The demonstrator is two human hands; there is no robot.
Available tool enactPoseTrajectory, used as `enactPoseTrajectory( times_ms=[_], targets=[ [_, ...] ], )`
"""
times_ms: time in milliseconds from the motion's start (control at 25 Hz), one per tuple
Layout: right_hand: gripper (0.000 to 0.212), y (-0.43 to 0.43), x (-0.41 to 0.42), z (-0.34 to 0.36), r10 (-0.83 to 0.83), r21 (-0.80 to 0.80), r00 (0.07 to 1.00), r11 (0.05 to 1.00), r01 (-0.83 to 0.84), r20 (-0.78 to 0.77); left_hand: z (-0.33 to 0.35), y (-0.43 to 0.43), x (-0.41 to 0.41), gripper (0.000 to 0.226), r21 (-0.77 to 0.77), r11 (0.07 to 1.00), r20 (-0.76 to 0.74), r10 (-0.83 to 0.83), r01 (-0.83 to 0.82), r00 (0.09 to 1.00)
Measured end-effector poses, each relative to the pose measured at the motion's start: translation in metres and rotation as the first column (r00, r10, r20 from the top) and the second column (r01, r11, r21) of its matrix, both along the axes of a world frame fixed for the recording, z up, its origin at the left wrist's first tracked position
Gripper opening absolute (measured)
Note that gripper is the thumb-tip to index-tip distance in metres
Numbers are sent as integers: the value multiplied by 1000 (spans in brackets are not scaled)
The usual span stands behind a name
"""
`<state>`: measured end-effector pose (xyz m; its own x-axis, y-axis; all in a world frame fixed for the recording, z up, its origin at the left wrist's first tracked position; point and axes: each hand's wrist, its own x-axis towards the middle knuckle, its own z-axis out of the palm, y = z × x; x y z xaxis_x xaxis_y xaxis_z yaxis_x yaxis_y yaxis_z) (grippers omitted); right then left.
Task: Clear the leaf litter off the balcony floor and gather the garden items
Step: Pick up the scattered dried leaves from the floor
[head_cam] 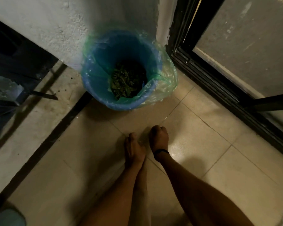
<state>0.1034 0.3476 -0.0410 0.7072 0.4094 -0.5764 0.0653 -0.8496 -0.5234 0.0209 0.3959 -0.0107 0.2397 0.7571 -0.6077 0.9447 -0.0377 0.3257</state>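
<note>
Two hands low centre, close together: left loose, right fisted, can't tell if it holds anything; leaves sit in the bin, upper middle; dumping looks done, so next I'd go find the garden items.

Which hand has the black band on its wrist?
The right hand, nearer the black sliding-door frame: a thin black wristband circles its wrist. The left hand has a bare wrist.
</note>
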Motion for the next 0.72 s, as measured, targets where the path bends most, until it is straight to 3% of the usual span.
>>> enactPoseTrajectory(
  times_ms=[160,400,560,720],
  targets=[
    [10,9,-14,83,-97,154,993,984,86,64,73,-1,-5,29,267,958,154,61,-101,986],
    [5,75,28,210,-203,333,963,933,134,179,178,53,21,32,475,870,213,31,-131,977],
    [17,140,78,241,-175,292,982,945,147,71,204,108,54,53,432,901,196,-62,-29,979],
    [41,168,95,226,-25,71,994,997,32,-105,201,140,74,108,258,918,-130,-275,300,953]
  ],
)
